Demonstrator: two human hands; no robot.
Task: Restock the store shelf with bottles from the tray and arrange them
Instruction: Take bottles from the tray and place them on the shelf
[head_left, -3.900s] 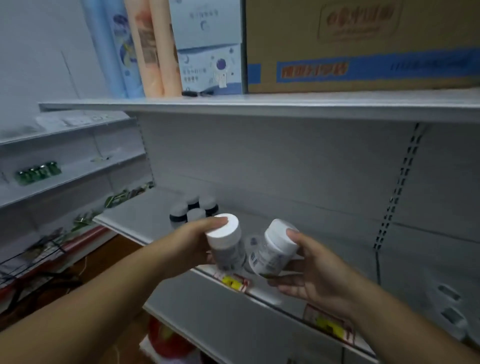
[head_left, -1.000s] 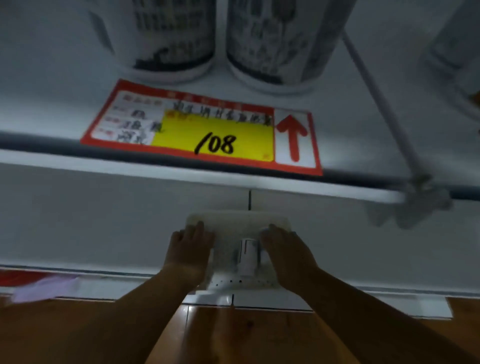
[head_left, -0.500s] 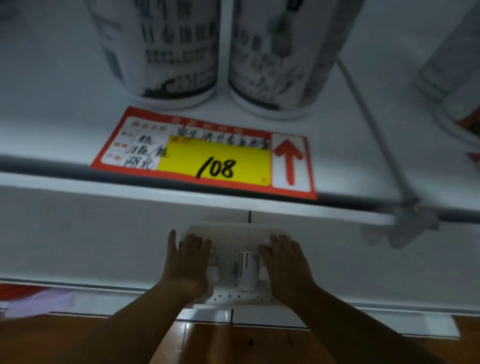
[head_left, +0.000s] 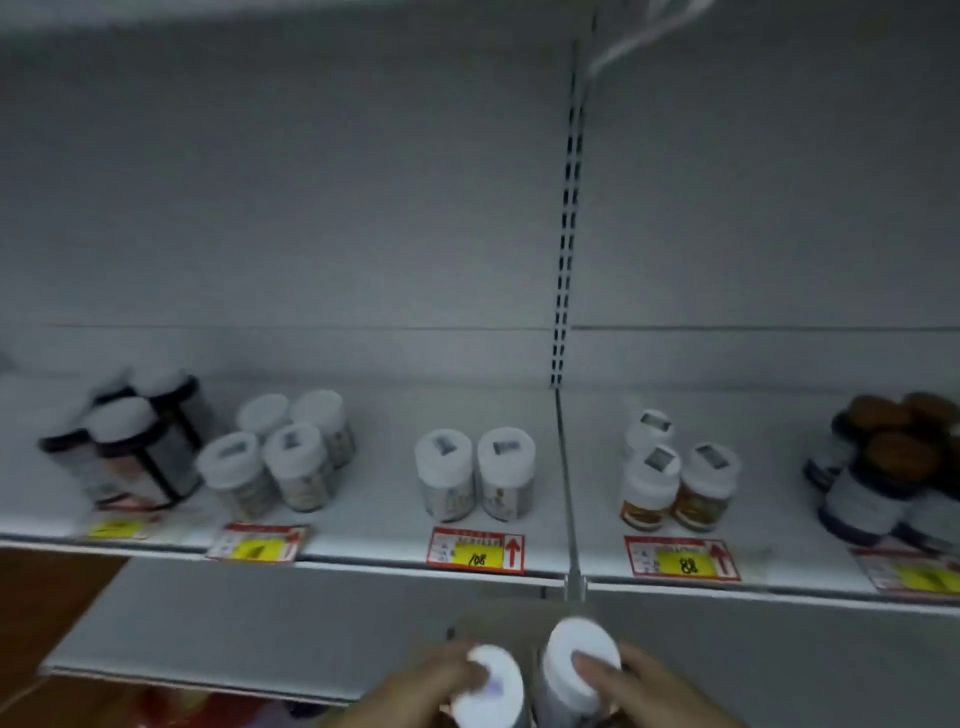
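Left grip: your left hand (head_left: 415, 686) clasps a white-capped plastic bottle (head_left: 488, 686).
Right grip: your right hand (head_left: 649, 686) clasps another white-capped bottle (head_left: 579, 670).
Shelf: white metal shelf (head_left: 374, 499) carries upright bottles.

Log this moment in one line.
left hand: holds white-capped bottle | right hand: holds second bottle | below shelf

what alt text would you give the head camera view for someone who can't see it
A person's left hand and right hand each grip a white-capped plastic bottle, the left bottle and the right bottle, below a white metal store shelf. On it stand small clusters of white-capped bottles, one pair behind a red and yellow price tag reading 108.
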